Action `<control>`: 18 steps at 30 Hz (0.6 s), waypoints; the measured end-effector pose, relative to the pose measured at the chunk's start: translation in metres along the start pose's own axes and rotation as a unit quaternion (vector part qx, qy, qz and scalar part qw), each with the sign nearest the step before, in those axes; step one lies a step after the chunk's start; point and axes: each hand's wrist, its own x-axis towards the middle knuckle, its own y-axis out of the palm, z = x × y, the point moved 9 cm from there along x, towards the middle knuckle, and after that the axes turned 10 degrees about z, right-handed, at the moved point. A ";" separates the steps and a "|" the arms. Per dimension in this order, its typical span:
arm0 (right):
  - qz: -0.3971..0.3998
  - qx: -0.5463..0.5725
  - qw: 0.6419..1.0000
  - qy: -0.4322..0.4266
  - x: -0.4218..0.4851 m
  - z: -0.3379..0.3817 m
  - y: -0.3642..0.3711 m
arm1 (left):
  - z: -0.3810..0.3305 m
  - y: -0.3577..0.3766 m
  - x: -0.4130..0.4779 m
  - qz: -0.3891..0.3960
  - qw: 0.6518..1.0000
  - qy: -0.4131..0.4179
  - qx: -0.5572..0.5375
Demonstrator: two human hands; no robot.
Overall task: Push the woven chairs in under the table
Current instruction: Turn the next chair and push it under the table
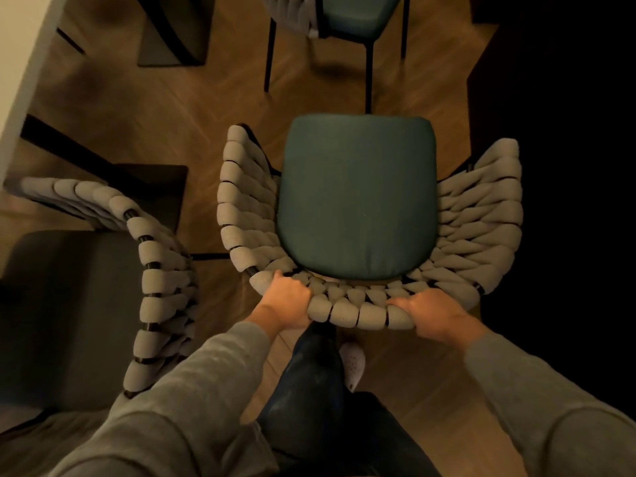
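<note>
The person stands directly behind the centre woven chair (361,215), with the left hand (287,297) and the right hand (428,313) each clamped over the top rail of its woven backrest. This chair stands on the wooden floor (206,108), its teal seat cushion (356,197) fully exposed. A second woven chair (151,270) stands just beside it on the left, and a third chair (344,15) stands beyond it.

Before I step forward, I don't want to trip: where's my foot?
In the head view, your foot is low centre on the wood floor, directly beneath the held chair's woven back.
</note>
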 end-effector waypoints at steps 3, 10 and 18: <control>-0.007 -0.015 1.000 0.010 0.014 -0.022 -0.025 | 0.011 -0.017 0.012 -0.010 0.999 -0.007 -0.036; -0.005 -0.004 1.000 0.016 0.053 -0.070 -0.084 | 0.050 -0.066 0.049 -0.034 0.997 0.012 -0.074; -0.031 -0.051 0.998 0.007 0.086 -0.100 -0.153 | 0.112 -0.109 0.072 -0.036 0.997 -0.002 -0.064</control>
